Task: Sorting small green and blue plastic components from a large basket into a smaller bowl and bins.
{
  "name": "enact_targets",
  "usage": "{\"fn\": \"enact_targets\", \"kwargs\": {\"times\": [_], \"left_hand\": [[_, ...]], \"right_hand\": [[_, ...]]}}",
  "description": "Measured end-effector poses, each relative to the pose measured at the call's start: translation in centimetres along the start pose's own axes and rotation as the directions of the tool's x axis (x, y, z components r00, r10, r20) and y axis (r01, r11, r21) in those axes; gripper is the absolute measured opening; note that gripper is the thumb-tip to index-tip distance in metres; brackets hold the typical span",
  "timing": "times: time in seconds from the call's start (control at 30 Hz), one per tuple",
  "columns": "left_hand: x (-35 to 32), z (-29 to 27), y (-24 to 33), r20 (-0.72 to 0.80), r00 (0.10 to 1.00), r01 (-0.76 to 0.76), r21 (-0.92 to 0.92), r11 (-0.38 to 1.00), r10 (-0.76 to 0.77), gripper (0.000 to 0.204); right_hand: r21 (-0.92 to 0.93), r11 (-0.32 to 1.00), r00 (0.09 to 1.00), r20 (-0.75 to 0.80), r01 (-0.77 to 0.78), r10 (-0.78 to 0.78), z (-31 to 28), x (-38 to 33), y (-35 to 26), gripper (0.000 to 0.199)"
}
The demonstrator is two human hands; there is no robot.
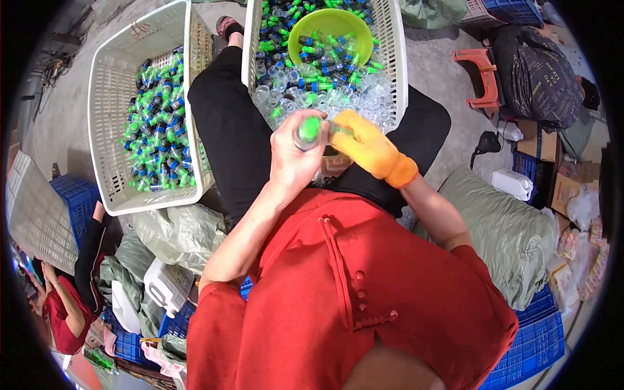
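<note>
Your left hand (289,148), eleven o'clock, held bottle (308,132); right hand (367,148), one o'clock, curled, couldn't tell if holding. Seemed like fitting step; next move needed steady bottle.

Bright light falls on the white crate (104,130) and red shirt (286,312), whose folds carry soft shadows. The green-topped bottle (311,129) looks blurred. Straight edges bow toward the round view's rim, bluish fringes glow there, and the corners are black.

Green piece (310,129) blurred, perhaps bottle; middle crate (391,49) cut off
</note>
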State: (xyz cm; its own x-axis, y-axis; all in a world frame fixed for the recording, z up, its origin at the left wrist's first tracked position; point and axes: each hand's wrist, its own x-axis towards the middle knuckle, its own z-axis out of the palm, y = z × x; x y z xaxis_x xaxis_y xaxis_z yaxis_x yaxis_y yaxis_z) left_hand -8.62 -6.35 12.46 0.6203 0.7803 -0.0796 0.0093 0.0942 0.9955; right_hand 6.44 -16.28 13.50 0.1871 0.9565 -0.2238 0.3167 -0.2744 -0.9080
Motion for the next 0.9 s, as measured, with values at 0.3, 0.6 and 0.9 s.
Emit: {"fn": "enact_targets", "kwargs": {"times": [0.3,0.6,0.9], "left_hand": [[-0.5,-1.4,0.4,-0.025,0.999,0.029,0.074,0.997,-0.027,0.015],[0.3,-8.3,2.8,-0.145,0.928,-0.217,0.539,0.814,0.343,0.016],[8.6,-13.8,-1.3,0.005,0.880,-0.185,0.925,0.333,0.475,0.031]], "right_hand": [[0.445,0.879,0.979,-0.024,-0.171,0.202,3.4,-0.3,-1.7,0.029],[0.404,0.898,0.963,0.258,-0.177,0.074,2.0,4.9,-1.8,0.035],[-0.878,0.466,0.994,0.085,0.106,-0.066,-6.0,11.1,17.4,0.031]]}}
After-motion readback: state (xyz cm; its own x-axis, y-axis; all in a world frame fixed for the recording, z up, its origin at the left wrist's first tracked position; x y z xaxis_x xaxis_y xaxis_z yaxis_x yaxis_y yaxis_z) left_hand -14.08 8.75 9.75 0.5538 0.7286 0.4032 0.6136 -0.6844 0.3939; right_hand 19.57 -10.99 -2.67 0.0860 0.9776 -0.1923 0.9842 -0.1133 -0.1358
